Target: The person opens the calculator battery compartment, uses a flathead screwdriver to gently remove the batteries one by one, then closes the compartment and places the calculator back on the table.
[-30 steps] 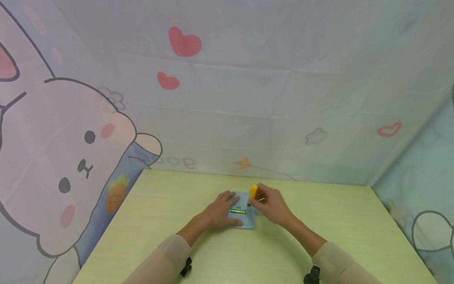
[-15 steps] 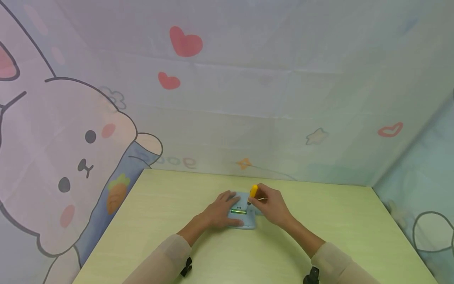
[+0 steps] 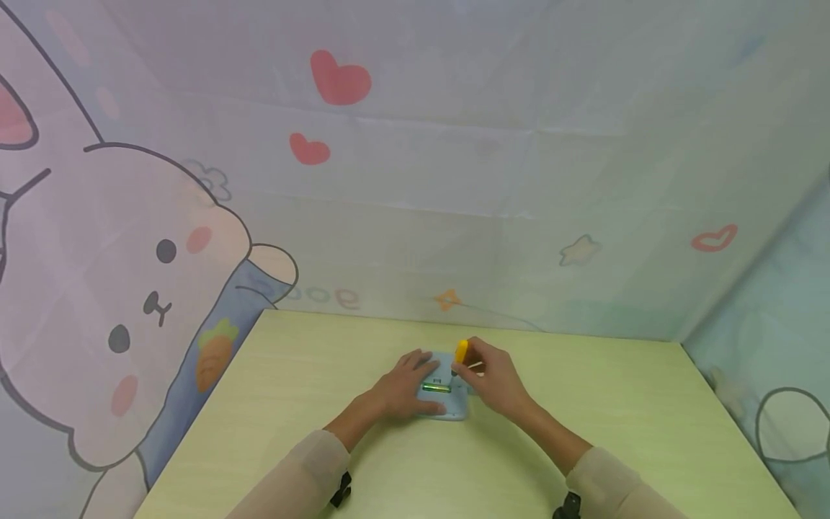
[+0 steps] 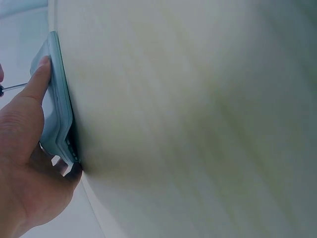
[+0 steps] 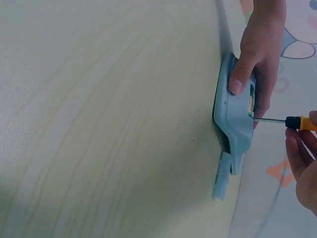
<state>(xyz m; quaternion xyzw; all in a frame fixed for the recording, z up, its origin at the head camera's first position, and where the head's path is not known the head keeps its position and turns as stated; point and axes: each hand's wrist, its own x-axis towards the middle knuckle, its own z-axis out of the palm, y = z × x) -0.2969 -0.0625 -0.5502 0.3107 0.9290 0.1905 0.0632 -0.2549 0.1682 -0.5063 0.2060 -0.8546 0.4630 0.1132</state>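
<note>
A light blue, wedge-shaped plastic device lies on the table with a battery compartment uncovered. In it sits a green-and-gold battery. My left hand holds the device down, its thumb flat on the upper face and fingers over the far edge. My right hand pinches a screwdriver with a yellow handle and black collar. The thin metal shaft reaches to the device right beside the battery. A small light blue plastic piece lies at the device's right end.
The pale yellow-green table runs back to a printed cloth backdrop with hearts and a rabbit. Another cloth closes off the right side. Black wrist straps show by both sleeves.
My right hand and the screwdriver have shifted very slightly left, the handle a little more upright. The left hand, device and battery stay as they were.
</note>
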